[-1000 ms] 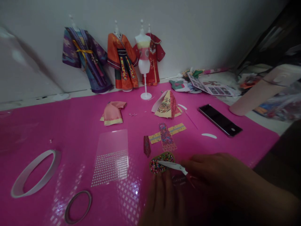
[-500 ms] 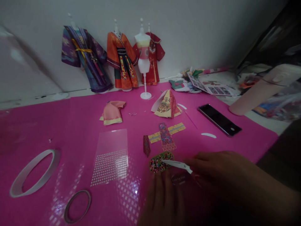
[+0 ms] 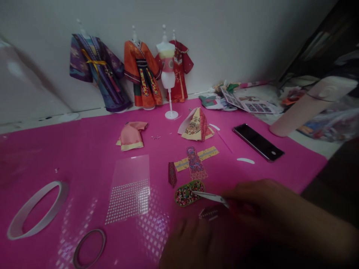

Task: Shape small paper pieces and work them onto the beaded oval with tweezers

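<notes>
My right hand (image 3: 260, 207) is closed round small scissors (image 3: 210, 197), whose white blades point left and reach over the edge of an oval patterned paper piece (image 3: 188, 192) on the pink mat (image 3: 84, 149). My left hand (image 3: 193, 243) is low in the picture, dark and blurred, with its fingers near a small patterned scrap (image 3: 209, 213). Above the oval lie a cross-shaped patterned strip (image 3: 196, 162) and a small dark red piece (image 3: 172, 174).
A clear sheet of adhesive dots (image 3: 130, 188) and two tape rings (image 3: 35, 209) (image 3: 89, 247) lie to the left. Farther back are a pink paper garment (image 3: 131, 135), a folded paper skirt (image 3: 196, 127), a phone (image 3: 258, 142), a white mannequin (image 3: 168, 71) and three dressed figures by the wall.
The scissors and my right hand have shifted slightly to the right and down. My left hand has drawn back toward me. The view has drifted a little.
</notes>
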